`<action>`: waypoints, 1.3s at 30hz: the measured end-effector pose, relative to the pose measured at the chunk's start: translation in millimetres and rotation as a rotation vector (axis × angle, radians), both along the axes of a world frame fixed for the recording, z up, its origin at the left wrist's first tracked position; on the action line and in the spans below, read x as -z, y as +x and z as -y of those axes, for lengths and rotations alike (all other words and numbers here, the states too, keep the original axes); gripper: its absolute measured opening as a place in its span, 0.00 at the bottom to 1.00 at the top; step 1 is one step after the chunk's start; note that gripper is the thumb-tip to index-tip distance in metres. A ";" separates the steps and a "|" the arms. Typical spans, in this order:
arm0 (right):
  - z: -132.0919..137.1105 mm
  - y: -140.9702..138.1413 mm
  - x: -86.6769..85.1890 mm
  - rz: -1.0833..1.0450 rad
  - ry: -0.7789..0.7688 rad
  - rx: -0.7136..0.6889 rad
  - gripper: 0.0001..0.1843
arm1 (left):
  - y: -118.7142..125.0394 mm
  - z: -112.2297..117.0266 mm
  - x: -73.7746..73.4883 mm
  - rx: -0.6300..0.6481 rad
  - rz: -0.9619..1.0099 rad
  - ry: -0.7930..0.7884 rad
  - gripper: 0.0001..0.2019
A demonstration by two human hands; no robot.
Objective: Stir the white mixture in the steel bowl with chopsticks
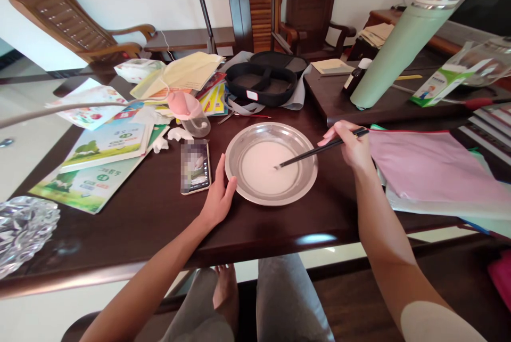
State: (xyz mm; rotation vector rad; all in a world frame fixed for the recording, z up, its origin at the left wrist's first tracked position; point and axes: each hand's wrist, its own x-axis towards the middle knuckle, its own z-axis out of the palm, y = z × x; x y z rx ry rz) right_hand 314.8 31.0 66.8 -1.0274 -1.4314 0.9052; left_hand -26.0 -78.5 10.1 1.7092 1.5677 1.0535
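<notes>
A round metal plate (pixel 239 163) holding a white liquid batter (pixel 263 166) sits on the dark wooden table (pixel 159 214) in front of me. My right hand (pixel 351 145) pinches a pair of dark chopsticks (pixel 315 151), whose tips dip into the batter near the plate's middle. My left hand (pixel 219 193) lies against the plate's left rim, fingers stretched out and together, thumb touching the edge. A phone (pixel 195 166) lies flat just left of that hand.
Books and booklets (pixel 104 145) spread over the table's left side, with a pink-lidded cup (pixel 189 110) and crumpled foil (pixel 24 230). A black divided tray (pixel 261 83) stands behind the plate. Pink and coloured folders (pixel 423 171), a green flask (pixel 399 43) and a box lie right.
</notes>
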 end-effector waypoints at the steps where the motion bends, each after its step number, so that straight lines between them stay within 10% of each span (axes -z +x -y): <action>1: 0.8 -1.4 0.2 0.015 -0.015 -0.048 0.22 | 0.0 0.0 0.0 -0.001 -0.001 0.000 0.42; 5: 7.0 -12.5 -6.5 0.164 -0.010 -0.234 0.22 | 0.9 -0.1 -0.9 -0.005 -0.006 -0.016 0.44; 12: -0.6 -1.2 -1.1 -0.009 0.012 0.034 0.23 | 1.1 -0.2 -1.7 -0.003 -0.007 -0.017 0.44; 18: 5.9 -11.9 -5.6 0.109 -0.042 -0.210 0.22 | -0.3 -0.4 0.8 0.006 0.005 0.001 0.43; 25: 0.6 -0.6 -1.9 -0.006 0.014 -0.001 0.22 | 0.5 -0.2 -0.3 0.005 0.011 -0.016 0.44; 31: 9.0 -13.1 -8.8 0.165 -0.004 -0.240 0.23 | 0.8 0.1 -0.5 0.002 0.007 -0.021 0.44; 39: -0.2 -0.6 1.3 -0.039 0.001 -0.024 0.22 | 0.3 -0.1 -0.2 0.002 0.008 -0.014 0.43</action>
